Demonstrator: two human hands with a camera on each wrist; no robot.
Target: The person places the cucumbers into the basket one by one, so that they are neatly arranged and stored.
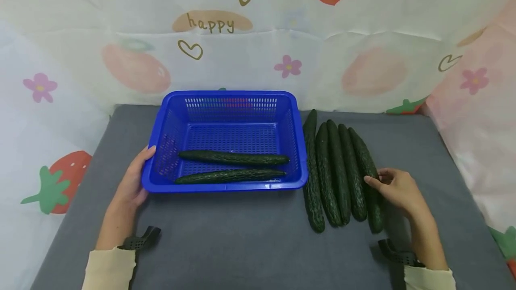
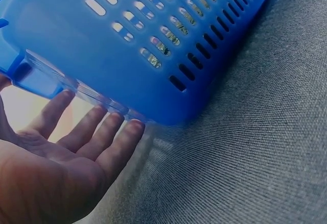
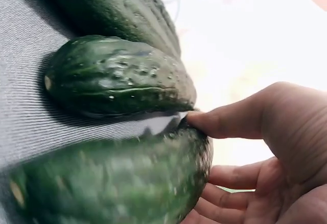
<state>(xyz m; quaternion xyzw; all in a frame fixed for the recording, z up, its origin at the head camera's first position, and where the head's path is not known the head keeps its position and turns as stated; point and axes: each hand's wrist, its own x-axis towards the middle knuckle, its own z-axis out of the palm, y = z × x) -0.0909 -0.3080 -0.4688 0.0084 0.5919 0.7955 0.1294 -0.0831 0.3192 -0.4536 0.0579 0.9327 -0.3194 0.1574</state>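
Observation:
A blue plastic basket (image 1: 225, 187) with slotted walls stands on the table, two dark green cucumbers (image 1: 234, 158) lying crosswise inside. My left hand (image 1: 133, 178) holds the basket's left side, thumb at the rim; in the left wrist view its fingertips (image 2: 134, 126) touch the outer wall. To the right of the basket, several cucumbers (image 1: 336, 173) lie side by side, pointing away from me. My right hand (image 1: 401, 194) grips the rightmost cucumber (image 1: 361, 147), its thumb on the near side and its fingers around the far side. The right wrist view shows this cucumber (image 3: 112, 183) beside its neighbour (image 3: 117, 76).
A grey cloth (image 1: 250, 240) covers the table. Behind and at both sides hangs a pale printed curtain (image 1: 242, 66) with strawberries, flowers and hearts. The leftmost loose cucumber (image 1: 312, 182) lies right against the basket's right side. Each wrist wears a black strap mount (image 1: 141, 238).

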